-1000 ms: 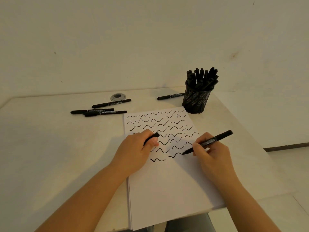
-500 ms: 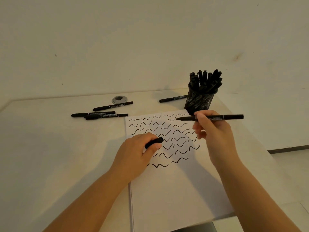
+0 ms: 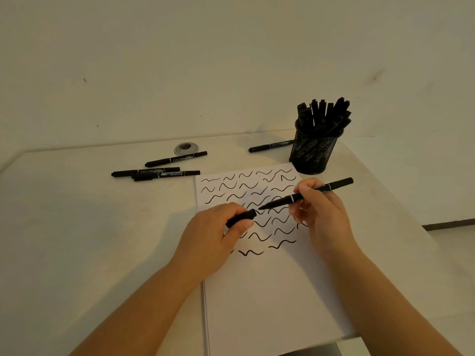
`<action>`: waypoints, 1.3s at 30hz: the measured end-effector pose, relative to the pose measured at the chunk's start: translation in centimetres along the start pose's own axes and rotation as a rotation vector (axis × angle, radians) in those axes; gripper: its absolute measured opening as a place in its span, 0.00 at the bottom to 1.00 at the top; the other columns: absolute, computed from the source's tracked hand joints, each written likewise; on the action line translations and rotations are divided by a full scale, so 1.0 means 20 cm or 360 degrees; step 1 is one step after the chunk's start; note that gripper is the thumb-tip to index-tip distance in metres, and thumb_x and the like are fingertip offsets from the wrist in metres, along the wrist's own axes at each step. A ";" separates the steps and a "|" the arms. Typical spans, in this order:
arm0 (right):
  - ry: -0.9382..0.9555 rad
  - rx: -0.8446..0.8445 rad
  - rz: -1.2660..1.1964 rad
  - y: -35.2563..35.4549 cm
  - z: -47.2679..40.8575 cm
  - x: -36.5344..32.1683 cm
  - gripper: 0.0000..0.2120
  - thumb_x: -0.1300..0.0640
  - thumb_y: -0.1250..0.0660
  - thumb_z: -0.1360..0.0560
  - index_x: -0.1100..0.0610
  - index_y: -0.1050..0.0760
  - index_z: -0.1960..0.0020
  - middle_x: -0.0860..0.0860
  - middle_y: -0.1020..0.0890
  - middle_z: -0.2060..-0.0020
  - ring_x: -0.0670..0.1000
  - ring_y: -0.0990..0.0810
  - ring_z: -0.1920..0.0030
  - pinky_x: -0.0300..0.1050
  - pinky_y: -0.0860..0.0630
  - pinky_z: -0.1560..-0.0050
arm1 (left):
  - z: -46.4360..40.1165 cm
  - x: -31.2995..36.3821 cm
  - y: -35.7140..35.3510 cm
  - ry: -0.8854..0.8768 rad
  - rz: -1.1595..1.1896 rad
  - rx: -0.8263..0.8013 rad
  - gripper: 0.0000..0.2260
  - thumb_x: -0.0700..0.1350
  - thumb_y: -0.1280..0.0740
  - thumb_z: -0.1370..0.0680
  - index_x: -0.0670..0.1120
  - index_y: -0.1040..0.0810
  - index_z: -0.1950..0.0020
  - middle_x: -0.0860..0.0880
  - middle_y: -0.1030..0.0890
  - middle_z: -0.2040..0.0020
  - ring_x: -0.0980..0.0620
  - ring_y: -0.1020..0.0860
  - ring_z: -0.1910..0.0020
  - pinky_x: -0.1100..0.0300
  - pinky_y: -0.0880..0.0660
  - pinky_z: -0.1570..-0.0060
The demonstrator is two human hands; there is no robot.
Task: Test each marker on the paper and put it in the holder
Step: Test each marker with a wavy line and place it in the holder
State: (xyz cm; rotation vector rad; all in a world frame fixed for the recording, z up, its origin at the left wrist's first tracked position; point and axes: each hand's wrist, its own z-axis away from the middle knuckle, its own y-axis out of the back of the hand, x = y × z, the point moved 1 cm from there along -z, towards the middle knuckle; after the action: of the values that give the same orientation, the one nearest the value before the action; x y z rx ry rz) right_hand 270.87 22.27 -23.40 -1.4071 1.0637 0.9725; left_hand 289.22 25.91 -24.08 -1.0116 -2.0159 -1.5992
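1. My right hand point(image 3: 322, 217) pinches one uncapped marker point(image 3: 305, 194) over the paper point(image 3: 257, 291).
2. My left hand point(image 3: 210, 240) has its grip around the cap point(image 3: 241, 218).
3. Four markers point(image 3: 155, 173) lie on the counter point(image 3: 77, 240) left of the holder point(image 3: 312, 155).

right hand point(image 3: 324, 214): marker point(image 3: 305, 194) | left hand point(image 3: 214, 235): cap point(image 3: 241, 218) | tip beside cap

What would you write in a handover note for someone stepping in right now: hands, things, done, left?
Left hand grips the cap. Right hand holds the uncapped marker, tip pointing at the cap, above the paper.
Holder stands beyond the paper, full of markers.
Done: many squiggles on the paper.
Left: cap this marker, put it in the holder; then test the four markers lying on the table.
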 end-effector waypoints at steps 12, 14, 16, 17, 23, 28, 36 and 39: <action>0.0016 -0.0326 0.0334 -0.04 0.04 0.01 0.06 0.63 0.36 0.25 0.56 0.27 0.61 0.52 0.18 0.72 0.47 0.23 0.70 0.35 0.29 0.71 | 0.00 0.01 0.00 -0.0020 -0.0019 -0.0039 0.05 0.51 0.37 0.23 0.54 0.23 0.53 0.59 0.25 0.67 0.62 0.29 0.68 0.71 0.35 0.69; 0.0009 -0.0385 0.0370 -0.05 0.04 0.02 0.06 0.64 0.36 0.25 0.56 0.26 0.61 0.51 0.19 0.72 0.46 0.24 0.70 0.36 0.29 0.70 | 0.00 0.01 -0.01 -0.0045 0.0003 -0.0026 0.06 0.50 0.39 0.22 0.52 0.24 0.54 0.58 0.26 0.68 0.58 0.29 0.69 0.67 0.35 0.70; 0.0011 -0.0430 0.0381 -0.05 0.04 0.02 0.05 0.63 0.35 0.26 0.57 0.25 0.60 0.50 0.20 0.72 0.46 0.25 0.71 0.36 0.29 0.70 | 0.00 0.02 -0.01 -0.0064 0.0032 -0.0015 0.09 0.52 0.41 0.23 0.50 0.24 0.55 0.57 0.29 0.72 0.56 0.30 0.71 0.64 0.36 0.72; 0.0009 -0.0448 0.0374 -0.05 0.04 0.02 0.03 0.61 0.34 0.27 0.57 0.25 0.60 0.50 0.21 0.73 0.46 0.26 0.71 0.36 0.30 0.70 | 0.01 0.03 -0.02 -0.0063 0.0055 -0.0008 0.11 0.53 0.43 0.24 0.49 0.25 0.56 0.57 0.29 0.73 0.56 0.31 0.72 0.64 0.37 0.73; -0.0013 -0.0517 0.0238 -0.04 0.04 0.03 0.04 0.54 0.29 0.31 0.52 0.24 0.63 0.49 0.21 0.73 0.46 0.30 0.74 0.34 0.32 0.73 | 0.01 0.04 -0.03 -0.0052 0.0156 -0.0006 0.10 0.52 0.46 0.24 0.51 0.28 0.59 0.58 0.29 0.75 0.58 0.32 0.74 0.66 0.39 0.74; -0.0041 -0.0572 0.0203 -0.04 0.02 0.04 0.06 0.58 0.34 0.31 0.48 0.24 0.64 0.49 0.23 0.73 0.48 0.35 0.74 0.37 0.38 0.74 | 0.01 0.05 -0.05 -0.0051 0.0202 -0.0037 0.08 0.52 0.46 0.24 0.53 0.30 0.60 0.61 0.27 0.73 0.59 0.31 0.75 0.68 0.39 0.75; 0.0038 -0.0449 0.0334 -0.06 0.04 0.04 0.03 0.56 0.34 0.27 0.55 0.26 0.58 0.47 0.23 0.74 0.42 0.29 0.73 0.33 0.33 0.71 | 0.00 0.03 -0.04 -0.0030 0.0230 0.0022 0.09 0.52 0.45 0.24 0.53 0.28 0.60 0.60 0.28 0.74 0.58 0.32 0.75 0.68 0.39 0.75; 0.0263 -0.0018 0.0989 -0.08 0.05 0.04 0.11 0.48 0.34 0.27 0.51 0.27 0.67 0.45 0.22 0.75 0.41 0.28 0.73 0.37 0.32 0.67 | -0.01 0.01 -0.03 0.0059 0.0252 0.0168 0.11 0.53 0.43 0.22 0.52 0.26 0.59 0.60 0.28 0.74 0.58 0.33 0.77 0.67 0.39 0.76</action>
State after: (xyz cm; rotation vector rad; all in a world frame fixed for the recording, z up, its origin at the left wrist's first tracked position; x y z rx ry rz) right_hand 272.62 23.23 -23.84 -1.1957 1.6768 1.3124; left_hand 288.63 25.76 -24.29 -1.0656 -1.9222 -1.4050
